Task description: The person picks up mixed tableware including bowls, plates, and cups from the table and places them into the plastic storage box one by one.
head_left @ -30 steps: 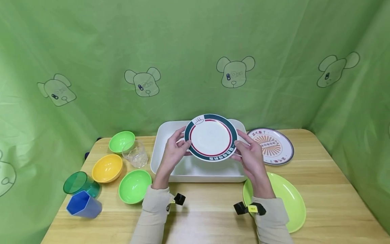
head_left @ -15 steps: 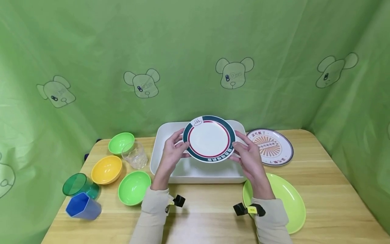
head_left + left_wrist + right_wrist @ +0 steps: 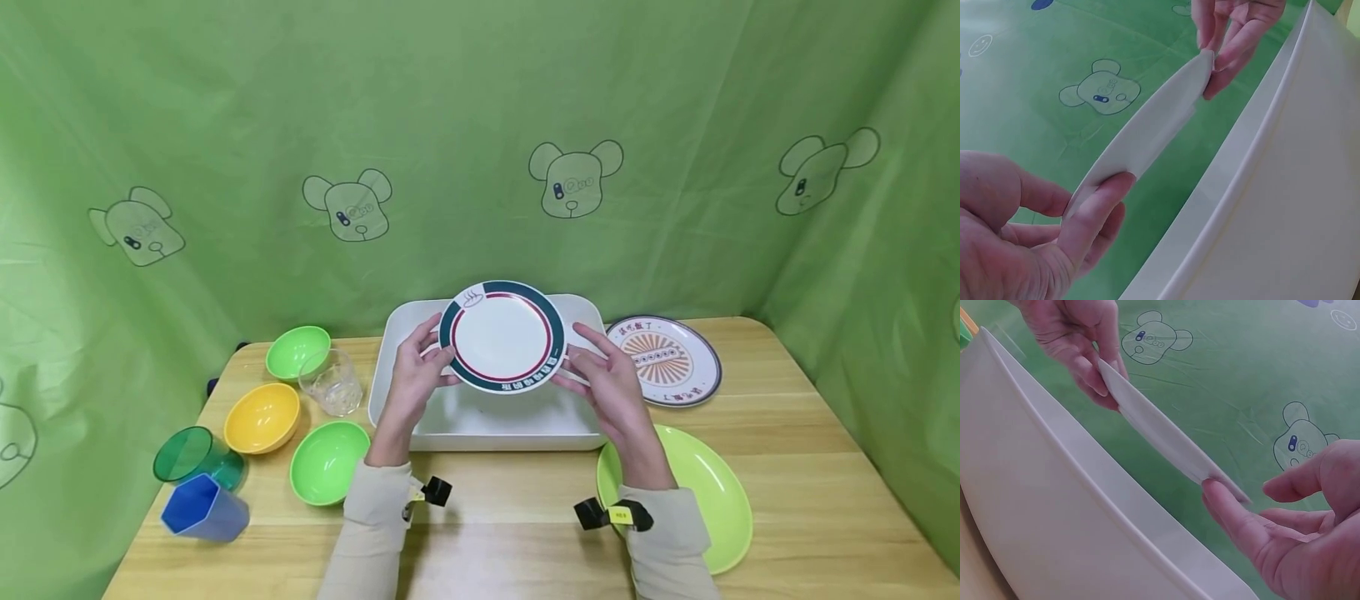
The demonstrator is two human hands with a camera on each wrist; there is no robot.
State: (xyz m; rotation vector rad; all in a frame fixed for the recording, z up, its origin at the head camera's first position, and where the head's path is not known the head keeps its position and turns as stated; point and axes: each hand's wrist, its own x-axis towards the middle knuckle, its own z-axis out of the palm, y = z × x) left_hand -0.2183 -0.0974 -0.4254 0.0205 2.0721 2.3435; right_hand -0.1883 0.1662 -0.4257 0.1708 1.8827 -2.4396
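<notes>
Listing by view. Head: one white plate [image 3: 501, 337] with dark-green rim band, held above the white tray [image 3: 495, 442], printed face tilted toward the camera. Left hand [image 3: 420, 367] at one side of the rim, right hand [image 3: 611, 375] opposite; hold presumably chosen for balance, leaving the centre uncovered. Forearms reaching forward, angled slightly inward, in beige sleeves [image 3: 367, 521]. Left of tray: yellow bowl [image 3: 262, 418], upper green bowl [image 3: 298, 353], lower green bowl [image 3: 330, 463], clear glass [image 3: 337, 393], green tumbler [image 3: 198, 458], blue cup [image 3: 206, 508]. Right of tray: sunburst plate [image 3: 693, 350]; lime plate [image 3: 708, 492], partly behind the right forearm. Seemingly grouped by kind.

Left wrist: plate seen nearly edge-on, pale underside showing. Left hand pinching the rim, one finger flat against the underside, another digit at the edge.

Right wrist: right hand loosely spread, one fingertip under the rim, apparently as a prop; upper digit apart from the edge. Tray wall below, beside the plate.
</notes>
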